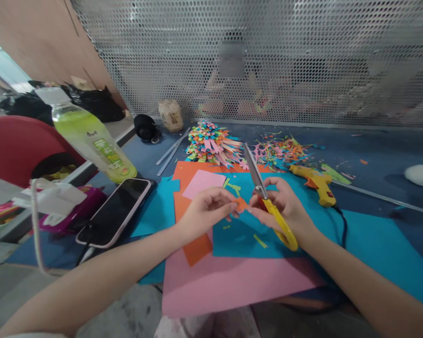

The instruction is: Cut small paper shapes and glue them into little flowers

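Observation:
My left hand (213,207) pinches a small piece of orange paper (240,204) between thumb and fingers. Yellow-handled scissors (280,224) rest in my right hand (285,206), blades pointing up and away from the paper. The right fingertips also meet the orange piece's right edge. Beneath both hands lie a blue sheet (268,244), a pink sheet (232,286) and orange paper (197,251), with thin yellow-green strips (260,241) scattered on top. Just beyond stands a cone of fringed multicoloured paper (211,143).
A pile of paper scraps (282,152) and a yellow glue gun (315,184) with a cord sit to the right. At left are a phone (118,213), a tilted drink bottle (91,136) and a purple tissue box (74,206). A perforated metal panel (285,61) borders the back.

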The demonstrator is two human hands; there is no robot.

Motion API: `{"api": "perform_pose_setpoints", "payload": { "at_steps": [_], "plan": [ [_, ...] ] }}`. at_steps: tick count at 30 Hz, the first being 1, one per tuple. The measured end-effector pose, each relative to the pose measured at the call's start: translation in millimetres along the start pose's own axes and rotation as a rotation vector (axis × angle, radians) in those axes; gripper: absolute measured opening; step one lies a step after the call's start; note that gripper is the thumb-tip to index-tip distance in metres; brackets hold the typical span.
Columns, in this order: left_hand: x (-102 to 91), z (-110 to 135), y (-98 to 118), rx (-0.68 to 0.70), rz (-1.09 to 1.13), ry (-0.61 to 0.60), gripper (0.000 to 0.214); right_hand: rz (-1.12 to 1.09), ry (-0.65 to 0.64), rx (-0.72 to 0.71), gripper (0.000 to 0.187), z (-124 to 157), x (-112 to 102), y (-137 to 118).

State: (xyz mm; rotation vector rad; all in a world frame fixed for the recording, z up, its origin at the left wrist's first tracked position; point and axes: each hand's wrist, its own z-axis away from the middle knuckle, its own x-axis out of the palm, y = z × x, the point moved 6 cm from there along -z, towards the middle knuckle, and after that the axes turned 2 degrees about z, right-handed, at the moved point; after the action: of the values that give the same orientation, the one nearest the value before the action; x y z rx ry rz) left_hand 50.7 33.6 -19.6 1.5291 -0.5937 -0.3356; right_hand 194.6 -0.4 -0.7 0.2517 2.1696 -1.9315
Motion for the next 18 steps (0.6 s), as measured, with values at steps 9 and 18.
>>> {"api": "perform_pose_setpoints", "payload": {
  "at_steps": [9, 18],
  "plan": [
    [-17.8, -5, 8, 0.043, -0.041, 0.171, 0.024, 0.246, 0.015, -0.044, 0.053, -1, -1, 19],
    [-13.2, -4, -1, 0.038, -0.057, 0.103, 0.024, -0.079, 0.142, -0.041, 0.049, -17, -11, 14]
  ]
}}
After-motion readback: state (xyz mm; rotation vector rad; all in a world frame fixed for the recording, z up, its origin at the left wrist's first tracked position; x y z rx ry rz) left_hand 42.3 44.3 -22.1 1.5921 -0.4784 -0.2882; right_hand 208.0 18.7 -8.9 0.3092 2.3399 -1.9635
